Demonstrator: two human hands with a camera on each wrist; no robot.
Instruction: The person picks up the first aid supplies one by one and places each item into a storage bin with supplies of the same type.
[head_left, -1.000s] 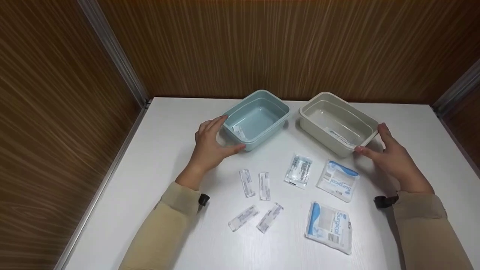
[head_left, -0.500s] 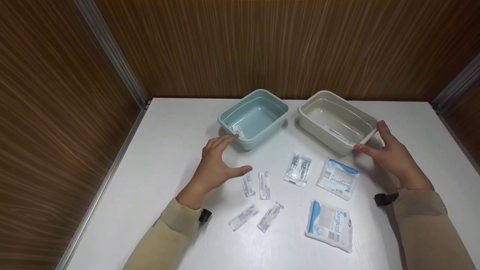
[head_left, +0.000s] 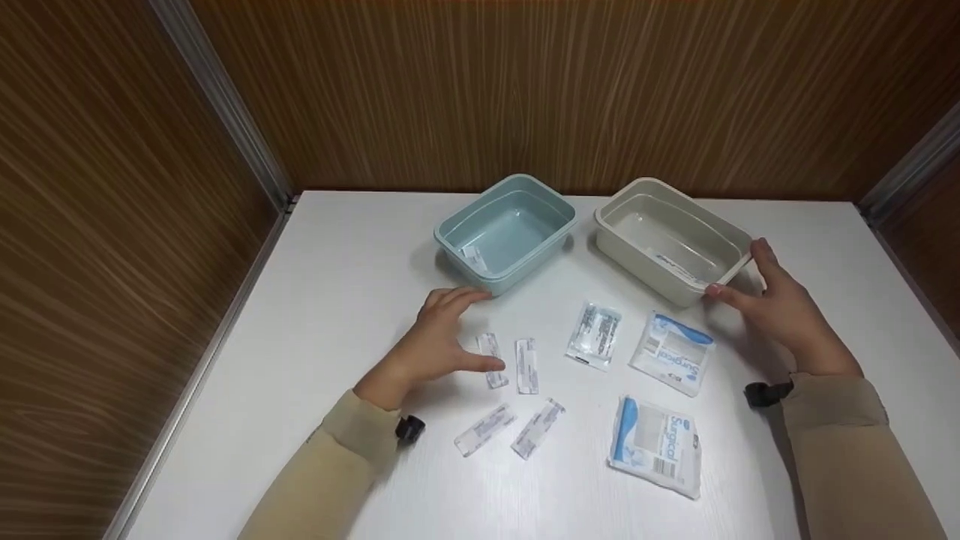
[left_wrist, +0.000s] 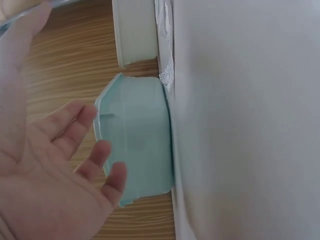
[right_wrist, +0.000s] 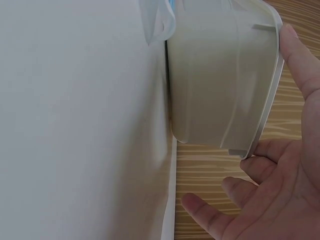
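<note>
And here's the blue tub [head_left: 517,225], upright towards the back of the white table [head_left: 360,262], a printed white slip [head_left: 474,259] lying inside at its near-left end. At its near corner, there's the left hand [head_left: 435,341]: nothing in its grasp, fingers and thumb spread wide apart, fingertips right by the rim. Touching it? Can't tell. The thumb hangs over one of four slim white packets [head_left: 527,366], all laid out loose in front of the blue tub, two nearer it and two farther out.

Over to the right of the blue tub, and just apart from it, sits the cream tub [head_left: 637,266], upright, with another printed slip [head_left: 679,270] inside. The right hand [head_left: 787,315] has it by the end farthest from the blue tub, thumb at one corner, fingertips at the other, remaining fingers loose.

In front and to the right of the blue tub lies a shiny packet [head_left: 595,335]; farther right, one pack marked "Surgical" [head_left: 673,352]; nearer the person, a second "Surgical" pack [head_left: 654,446]. Behind the blue tub rises a wood-grain wall [head_left: 450,90].
</note>
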